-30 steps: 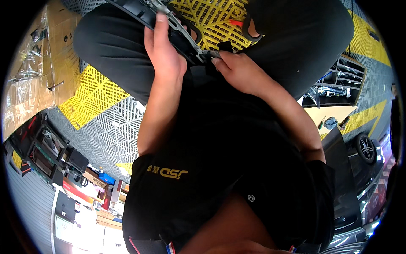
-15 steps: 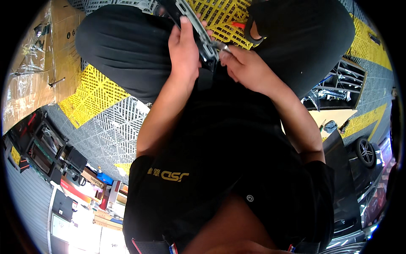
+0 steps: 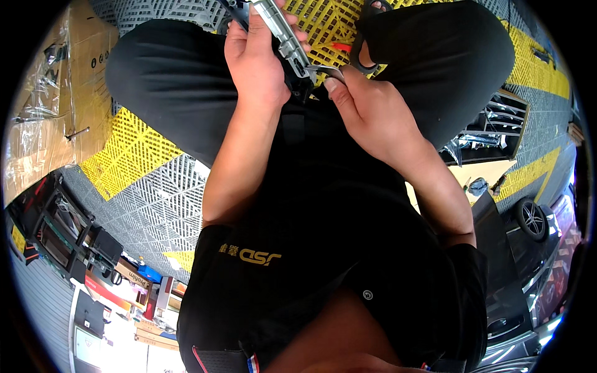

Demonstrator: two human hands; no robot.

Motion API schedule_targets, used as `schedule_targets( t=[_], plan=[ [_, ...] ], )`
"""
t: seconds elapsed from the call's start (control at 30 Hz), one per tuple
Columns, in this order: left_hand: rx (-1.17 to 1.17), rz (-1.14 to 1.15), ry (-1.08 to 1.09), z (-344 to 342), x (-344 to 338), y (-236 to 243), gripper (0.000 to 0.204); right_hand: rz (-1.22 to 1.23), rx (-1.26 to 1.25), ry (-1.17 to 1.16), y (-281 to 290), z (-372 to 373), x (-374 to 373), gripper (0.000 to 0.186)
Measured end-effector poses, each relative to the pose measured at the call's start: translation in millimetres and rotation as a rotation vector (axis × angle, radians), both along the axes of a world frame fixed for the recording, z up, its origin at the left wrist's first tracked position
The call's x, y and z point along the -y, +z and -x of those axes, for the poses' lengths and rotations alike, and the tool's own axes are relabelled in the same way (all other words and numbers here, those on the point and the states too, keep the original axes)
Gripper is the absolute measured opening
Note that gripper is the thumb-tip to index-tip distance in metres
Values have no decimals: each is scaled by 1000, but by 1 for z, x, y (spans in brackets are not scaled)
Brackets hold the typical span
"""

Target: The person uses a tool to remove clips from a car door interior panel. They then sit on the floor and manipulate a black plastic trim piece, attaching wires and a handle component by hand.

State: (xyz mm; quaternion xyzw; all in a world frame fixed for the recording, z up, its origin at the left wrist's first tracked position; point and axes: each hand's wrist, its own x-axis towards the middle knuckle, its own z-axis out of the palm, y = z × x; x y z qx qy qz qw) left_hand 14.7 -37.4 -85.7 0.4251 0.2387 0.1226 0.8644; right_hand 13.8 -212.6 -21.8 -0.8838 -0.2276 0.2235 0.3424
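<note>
My left hand (image 3: 256, 68) is closed around a long, narrow part (image 3: 281, 36) with a ribbed silver metal face and dark edges. It slants from the top edge of the view down toward my lap, and its upper end is cut off. At its lower end, my right hand (image 3: 376, 105) pinches a thin, flat, curved metal piece (image 3: 331, 69) between thumb and fingers. The tip of that piece meets the part's end; whether it is a tool or a tab of the part, I cannot tell. A small black section (image 3: 301, 90) shows below the silver end.
My crossed legs (image 3: 174, 74) frame the work, over yellow and grey grid floor tiles (image 3: 130, 146). A film-wrapped cardboard box (image 3: 53, 105) stands at left, a dark rack (image 3: 62, 214) below it. At right are a dark compartment tray (image 3: 513, 124) with several parts and a wheel (image 3: 532, 219).
The long part has rolled so its silver face shows more, and it has shifted slightly left with my left hand. My right hand has turned a little, and its metal piece shows more plainly.
</note>
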Motion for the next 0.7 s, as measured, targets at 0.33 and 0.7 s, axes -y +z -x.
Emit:
schedule_targets(
  t=[0.33, 0.7],
  plan=[
    [298, 66, 18, 9, -5, -10, 29, 102, 4, 0, 8, 7, -12, 26],
    [357, 64, 71, 14, -3, 2, 32, -3, -37, -2, 9, 10, -16, 24]
  ],
)
